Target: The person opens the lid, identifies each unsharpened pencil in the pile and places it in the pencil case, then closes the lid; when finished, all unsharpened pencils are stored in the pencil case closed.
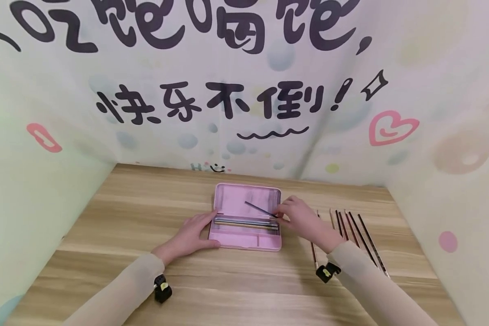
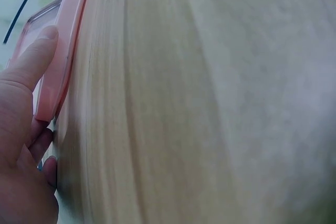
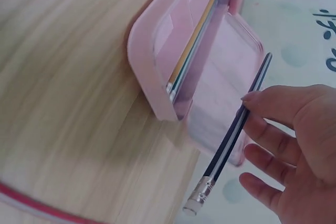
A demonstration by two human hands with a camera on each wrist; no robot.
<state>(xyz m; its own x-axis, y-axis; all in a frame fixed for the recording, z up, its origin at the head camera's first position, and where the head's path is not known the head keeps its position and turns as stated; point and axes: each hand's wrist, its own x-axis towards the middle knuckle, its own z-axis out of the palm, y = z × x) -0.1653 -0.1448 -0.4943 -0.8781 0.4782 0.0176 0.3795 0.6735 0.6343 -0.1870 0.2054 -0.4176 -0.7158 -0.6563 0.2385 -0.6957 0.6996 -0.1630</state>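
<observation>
A pink pencil case (image 1: 244,242) lies with its lid raised at the back of the table. Inside its long compartment are several pencils (image 1: 244,223), one yellow. My left hand (image 1: 189,237) holds the case's left end, its thumb along the front corner and the fingers at the side. At the case's right end, my right hand (image 1: 299,219) pinches a dark striped pencil (image 3: 228,137) between thumb and index finger. This pencil slants in front of the lid, above the compartment. The right wrist view shows its metal ferrule and white eraser pointing down.
Several more pencils (image 1: 368,240) lie side by side on the wooden table (image 1: 126,217) to the right, partly behind my right forearm. Another pencil (image 1: 314,256) lies nearer that wrist. Behind the table hangs a printed cloth backdrop (image 1: 212,149).
</observation>
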